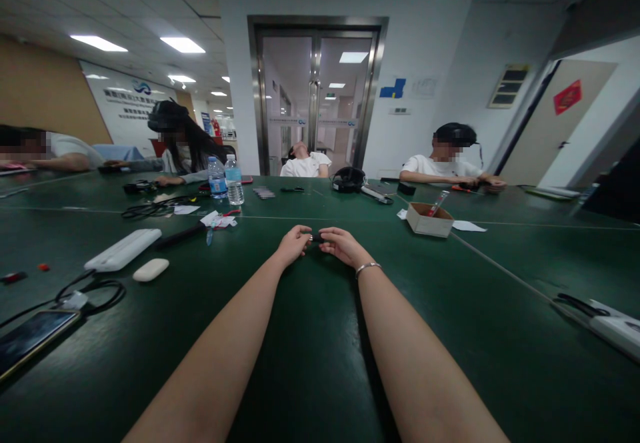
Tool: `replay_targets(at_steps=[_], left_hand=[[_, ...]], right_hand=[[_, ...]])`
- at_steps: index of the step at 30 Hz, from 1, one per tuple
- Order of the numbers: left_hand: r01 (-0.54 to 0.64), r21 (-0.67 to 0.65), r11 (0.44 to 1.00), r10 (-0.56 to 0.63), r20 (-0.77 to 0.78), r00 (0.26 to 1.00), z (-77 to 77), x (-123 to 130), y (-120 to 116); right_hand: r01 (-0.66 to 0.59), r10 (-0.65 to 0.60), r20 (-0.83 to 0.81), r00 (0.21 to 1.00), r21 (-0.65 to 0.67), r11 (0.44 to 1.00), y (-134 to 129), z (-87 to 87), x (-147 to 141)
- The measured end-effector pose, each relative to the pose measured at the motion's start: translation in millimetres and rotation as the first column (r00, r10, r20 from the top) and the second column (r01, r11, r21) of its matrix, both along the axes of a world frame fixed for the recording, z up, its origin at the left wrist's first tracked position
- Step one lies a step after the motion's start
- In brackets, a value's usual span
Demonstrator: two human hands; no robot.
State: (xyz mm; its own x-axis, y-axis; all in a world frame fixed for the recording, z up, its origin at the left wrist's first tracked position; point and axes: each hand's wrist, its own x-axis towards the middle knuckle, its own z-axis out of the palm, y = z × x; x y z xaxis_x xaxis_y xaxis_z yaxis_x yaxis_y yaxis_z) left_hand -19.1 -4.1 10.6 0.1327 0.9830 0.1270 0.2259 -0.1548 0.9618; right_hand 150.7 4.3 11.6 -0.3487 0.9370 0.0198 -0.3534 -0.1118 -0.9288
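Note:
Both my arms reach out over the dark green table (310,363). Between my hands is a small black object with a pale, shiny end (315,237); it is too small to name. My left hand (294,243) pinches its left end. From the other side, the fingers of my right hand (343,244) close on the dark right end. The fingertips hide much of it, and both hands are close to the tabletop. A silvery bracelet (369,268) circles my right wrist.
Left of my arms lie a white power strip (123,250), an oval white case (151,270) and a phone (40,336). Two water bottles (233,180) stand further back. A small open box (430,221) sits to the right. Several people sit around the table.

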Motion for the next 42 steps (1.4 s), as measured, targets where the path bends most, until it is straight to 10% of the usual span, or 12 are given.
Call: replay_targets(at_steps=[42], left_hand=[[0.038,0.011,0.999,-0.038,-0.038,0.999,-4.1,0.3,1.5]], right_hand=[[-0.016,0.016,-0.012,1.000,-0.004,1.000,1.2,0.0,-0.6]])
